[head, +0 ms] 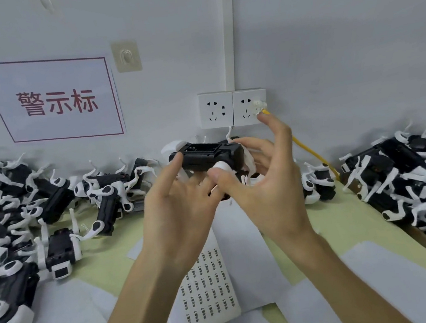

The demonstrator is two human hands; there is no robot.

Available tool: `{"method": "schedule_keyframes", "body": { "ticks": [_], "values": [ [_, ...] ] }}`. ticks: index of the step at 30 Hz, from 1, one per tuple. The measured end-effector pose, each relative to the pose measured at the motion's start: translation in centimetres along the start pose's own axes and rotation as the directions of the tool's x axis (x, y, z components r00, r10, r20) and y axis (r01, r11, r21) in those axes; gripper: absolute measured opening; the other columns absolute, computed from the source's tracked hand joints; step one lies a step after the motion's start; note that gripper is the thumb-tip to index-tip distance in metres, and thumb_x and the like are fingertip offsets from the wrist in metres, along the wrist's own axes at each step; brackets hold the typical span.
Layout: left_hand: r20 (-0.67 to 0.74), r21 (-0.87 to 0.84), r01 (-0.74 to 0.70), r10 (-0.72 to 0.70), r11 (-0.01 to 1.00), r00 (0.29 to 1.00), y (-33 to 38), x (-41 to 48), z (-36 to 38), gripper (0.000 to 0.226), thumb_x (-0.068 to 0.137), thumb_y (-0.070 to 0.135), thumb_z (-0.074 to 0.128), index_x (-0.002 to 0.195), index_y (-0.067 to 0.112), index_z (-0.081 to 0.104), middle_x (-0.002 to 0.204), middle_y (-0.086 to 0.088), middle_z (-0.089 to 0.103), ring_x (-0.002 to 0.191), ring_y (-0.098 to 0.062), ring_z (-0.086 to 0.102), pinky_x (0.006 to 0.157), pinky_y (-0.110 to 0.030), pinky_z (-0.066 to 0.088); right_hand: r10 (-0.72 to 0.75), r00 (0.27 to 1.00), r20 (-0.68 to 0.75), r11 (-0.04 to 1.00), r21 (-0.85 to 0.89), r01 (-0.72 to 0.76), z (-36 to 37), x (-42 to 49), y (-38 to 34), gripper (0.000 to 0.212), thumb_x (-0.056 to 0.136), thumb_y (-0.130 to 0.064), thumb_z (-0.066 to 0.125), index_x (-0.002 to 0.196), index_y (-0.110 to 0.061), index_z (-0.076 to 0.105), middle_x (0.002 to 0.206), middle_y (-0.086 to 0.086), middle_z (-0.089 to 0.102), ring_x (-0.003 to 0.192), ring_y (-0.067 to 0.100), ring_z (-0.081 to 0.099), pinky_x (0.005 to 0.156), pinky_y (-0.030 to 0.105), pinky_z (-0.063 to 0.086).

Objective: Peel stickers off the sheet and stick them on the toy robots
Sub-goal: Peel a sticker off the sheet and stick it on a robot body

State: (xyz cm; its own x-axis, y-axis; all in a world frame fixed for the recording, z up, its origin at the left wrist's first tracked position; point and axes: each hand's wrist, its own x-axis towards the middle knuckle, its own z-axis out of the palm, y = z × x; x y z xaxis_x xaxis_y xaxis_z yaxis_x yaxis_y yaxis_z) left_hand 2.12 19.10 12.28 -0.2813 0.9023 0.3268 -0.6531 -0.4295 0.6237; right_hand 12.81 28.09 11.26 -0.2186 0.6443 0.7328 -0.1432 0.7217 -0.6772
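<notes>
Left hand (177, 211) grips the left end of a black toy robot (209, 155) at frame centre. Right hand (265, 192) pinches its right side, thumb pressing in front and index finger raised. Below them at lower centre, the sticker sheet (208, 285) lies flat.

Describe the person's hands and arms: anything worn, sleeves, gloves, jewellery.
The left hand and the right hand are bare: no gloves, no rings. The wrists carry no watch or band. The forearms are uncovered down to the picture's bottom edge, so no sleeve shows. No markings are visible on them; the nails are too blurred to judge.
</notes>
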Motion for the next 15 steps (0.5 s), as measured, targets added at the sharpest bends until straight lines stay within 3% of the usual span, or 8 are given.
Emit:
{"method": "schedule_keyframes", "body": {
  "ticks": [4,7,9,12,15],
  "values": [
    [-0.052,0.078,0.14,-0.136,0.987,0.989,0.1,0.3,-0.1,0.033,0.106,0.024,0.043,0.131,0.004,0.052,0.136,-0.026,0.063,0.125,-0.039,0.064,0.108,-0.048,0.051,-0.014,0.997,-0.073,1.0,0.026,0.016,-1.2,0.8,-0.2,0.087,0.074,-0.03,0.089,0.145,-0.024,0.038,0.108,-0.008,0.073,0.104,0.008,0.07,0.085,0.017,0.052],
    [-0.191,0.094,0.21,-0.19,0.973,0.963,-0.2,0.4,-0.6,0.015,0.102,0.016,0.048,0.113,0.006,0.052,0.111,-0.018,0.076,0.088,-0.031,0.077,0.078,-0.04,0.064,-0.023,0.993,-0.12,0.999,0.031,0.027,-1.7,1.1,-0.4,0.084,0.075,-0.019,0.09,0.143,-0.02,0.04,0.106,-0.011,0.072,0.105,-0.003,0.067,0.084,0.007,0.046],
    [-0.317,0.136,0.173,-0.123,0.975,0.94,-0.1,0.4,-0.8,0.005,0.099,0.013,0.052,0.1,0.009,0.055,0.087,-0.007,0.075,0.064,-0.023,0.071,0.064,-0.032,0.062,0.006,0.993,-0.116,0.999,0.035,-0.002,-2.3,1.4,-0.4,0.081,0.076,-0.023,0.089,0.141,-0.022,0.041,0.103,-0.015,0.073,0.105,-0.004,0.066,0.083,0.007,0.045],
    [-0.384,0.391,0.07,0.093,0.918,0.919,0.0,0.6,-0.9,0.017,0.098,0.016,0.06,0.114,0.015,0.059,0.088,-0.001,0.073,0.071,-0.019,0.071,0.071,-0.029,0.057,0.111,0.994,-0.019,0.993,0.049,-0.11,-3.2,2.1,-0.3,0.078,0.073,-0.04,0.085,0.137,-0.035,0.042,0.107,-0.011,0.075,0.107,0.007,0.069,0.086,0.02,0.051],
    [-0.299,0.674,0.044,0.218,0.738,0.929,0.1,0.4,-0.7,0.029,0.092,0.026,0.073,0.12,0.028,0.065,0.107,0.002,0.072,0.088,-0.007,0.068,0.08,-0.027,0.046,0.166,0.985,0.043,0.983,0.069,-0.169,-3.6,2.5,-0.2,0.077,0.07,-0.041,0.086,0.134,-0.039,0.043,0.11,-0.008,0.076,0.105,0.011,0.071,0.086,0.025,0.053]
  ]
}}
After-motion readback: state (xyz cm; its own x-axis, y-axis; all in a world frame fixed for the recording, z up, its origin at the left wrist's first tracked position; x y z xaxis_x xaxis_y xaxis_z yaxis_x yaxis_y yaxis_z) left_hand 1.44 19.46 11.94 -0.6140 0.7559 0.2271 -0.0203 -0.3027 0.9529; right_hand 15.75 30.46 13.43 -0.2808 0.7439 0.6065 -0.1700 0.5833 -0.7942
